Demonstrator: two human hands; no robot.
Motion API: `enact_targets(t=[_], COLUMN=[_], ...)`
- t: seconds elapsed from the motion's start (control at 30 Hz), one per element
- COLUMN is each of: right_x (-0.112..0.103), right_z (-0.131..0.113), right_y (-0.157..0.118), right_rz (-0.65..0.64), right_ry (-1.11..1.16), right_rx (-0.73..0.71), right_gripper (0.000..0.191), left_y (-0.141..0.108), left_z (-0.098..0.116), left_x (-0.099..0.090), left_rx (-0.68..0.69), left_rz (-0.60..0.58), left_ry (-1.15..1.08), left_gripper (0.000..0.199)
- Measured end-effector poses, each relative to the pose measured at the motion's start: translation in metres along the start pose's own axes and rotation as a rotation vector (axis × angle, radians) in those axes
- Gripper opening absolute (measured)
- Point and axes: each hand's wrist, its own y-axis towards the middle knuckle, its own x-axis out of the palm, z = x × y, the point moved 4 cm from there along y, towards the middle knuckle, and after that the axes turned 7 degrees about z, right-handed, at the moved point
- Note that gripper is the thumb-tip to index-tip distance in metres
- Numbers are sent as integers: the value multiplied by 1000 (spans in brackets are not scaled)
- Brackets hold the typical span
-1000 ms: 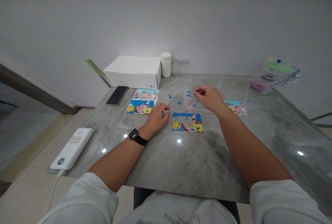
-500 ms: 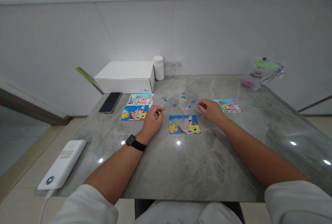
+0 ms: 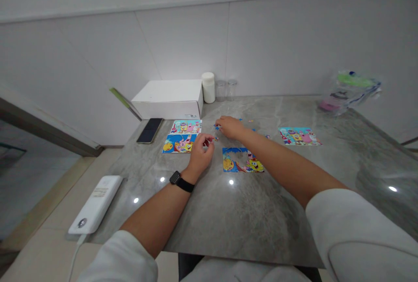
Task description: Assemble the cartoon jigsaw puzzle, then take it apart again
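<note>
A partly filled jigsaw puzzle (image 3: 228,166) lies in front of me, with a grey gap in its upper middle. My left hand (image 3: 202,151), with a dark watch at the wrist, rests left of it, fingers curled and thumb near the index finger. A small puzzle piece (image 3: 216,139) shows at those fingertips. Across the top of the puzzle reaches my right hand (image 3: 230,127), its fingertips closed down at a blue puzzle piece (image 3: 217,128). More loose pieces lie around and partly behind this hand and forearm.
Left of my left hand lie two picture cards, a light one (image 3: 186,126) above a blue one (image 3: 178,143). Another picture card (image 3: 299,136) lies right. Around them are a phone (image 3: 149,130), white box (image 3: 168,90), white bottle (image 3: 208,87), glasses (image 3: 231,89), plastic bag (image 3: 349,92) and power bank (image 3: 96,203).
My right hand has moved left from the right side of the loose pieces to the blue piece near my left hand. The left hand stays in place; the view has shifted slightly.
</note>
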Motion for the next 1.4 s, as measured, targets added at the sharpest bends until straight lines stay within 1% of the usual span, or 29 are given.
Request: enact_targets(t=[0.13,0.37,0.53,0.77,0.93,1.07,1.13,1.23,1.33,1.4], right_x=[5,6,6,6,8,12,14,16,14,12], right_z=[-7,-4,-2,-2,-2,0,1,2,1,-1], right_y=[15,29,35,40,43,38,32,24,20,20], right_rz=[-78,-168,-258,-253,-293,-328,-321,-270,-235,-244], right_ry=[-56,-103,-126,-122,-124,-91,-47,12,-4,-44], right_rx=[15,52,46,71,72,44,26,15,18,20], right_gripper=[37,28,31,34,31,28,31,37,35,35], left_y=[0,0,-2,-2,-1,-1,-2,-2,-2,-2], left_z=[0,-4,-6,-7,-4,-5,-5,-5,-4,-4], left_x=[0,4,5,6,6,6,6,7,8,9], left_rx=[-13,-47,-58,-29,-36,-37,-39,-41,-38,-44], left_rz=[0,-30,-68,-67,-75,-73,-72,-78,-87,-95], left_ry=[4,-15,4,9,5,-2,-1,-5,-11,-3], left_gripper=[15,20,21,21,22,23,22,22,21,22])
